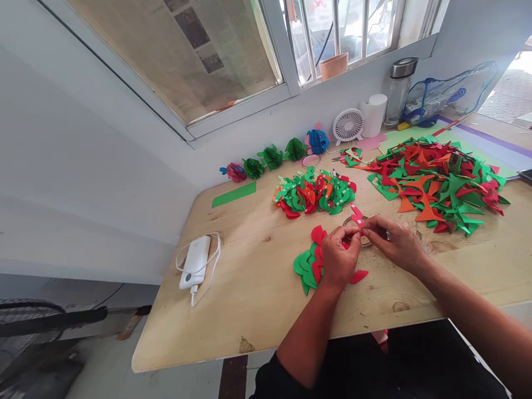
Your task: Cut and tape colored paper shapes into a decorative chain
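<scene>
Over the table, my left hand point(341, 254) pinches the lower end of a red paper cutout point(357, 214) that carries a small white patch. The fingertips of my right hand point(394, 239) are pressed together on the same cutout, meeting those of my left. Partly hidden under both hands lies a round ring point(366, 243), perhaps a tape roll. Beside and beneath my left hand are green cutouts point(306, 267) and red cutouts point(318, 235). One loose red piece point(358, 276) lies just right of my left wrist.
Behind my hands sits a pile of patched red and green cutouts point(313, 191). A large heap of paper scraps point(440, 180) spreads at right. Along the wall stand folded paper figures point(272, 157), a small fan point(348, 125) and a bottle point(399, 91). A white power bank point(196, 260) with cable lies left.
</scene>
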Motion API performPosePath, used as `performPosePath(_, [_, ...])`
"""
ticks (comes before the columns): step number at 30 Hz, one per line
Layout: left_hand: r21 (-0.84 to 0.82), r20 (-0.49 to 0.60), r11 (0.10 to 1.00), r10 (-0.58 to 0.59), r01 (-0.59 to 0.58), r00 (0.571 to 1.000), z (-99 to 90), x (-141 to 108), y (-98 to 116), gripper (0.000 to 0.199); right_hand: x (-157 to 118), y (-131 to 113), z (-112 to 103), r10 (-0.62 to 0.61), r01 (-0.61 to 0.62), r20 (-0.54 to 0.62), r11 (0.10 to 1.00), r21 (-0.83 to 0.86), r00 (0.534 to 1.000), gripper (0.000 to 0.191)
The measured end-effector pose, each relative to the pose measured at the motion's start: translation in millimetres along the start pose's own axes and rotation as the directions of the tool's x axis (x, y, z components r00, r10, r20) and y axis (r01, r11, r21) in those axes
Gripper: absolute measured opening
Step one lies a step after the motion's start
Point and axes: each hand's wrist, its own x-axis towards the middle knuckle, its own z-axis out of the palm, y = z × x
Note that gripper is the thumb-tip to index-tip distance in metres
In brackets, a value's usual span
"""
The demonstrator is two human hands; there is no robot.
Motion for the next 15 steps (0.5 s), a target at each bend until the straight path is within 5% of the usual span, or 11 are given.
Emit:
performPosePath(7, [-0.135,0.059,0.99,-0.035,0.043,0.998,1.7,-2.2,4.7,0.021,1.5,-1.2,-1.1,0.081,-0.079,-0.018,0.992,0.103,0.997,0.025])
performPosePath(15, [-0.242,-0.025,0.959,-0.16,0.149,0.987,1.0,1.6,3.0,0.022,4.5,-1.4,-4.7,0.195,-0.197,0.04,0.925,0.326,0.98,0.03])
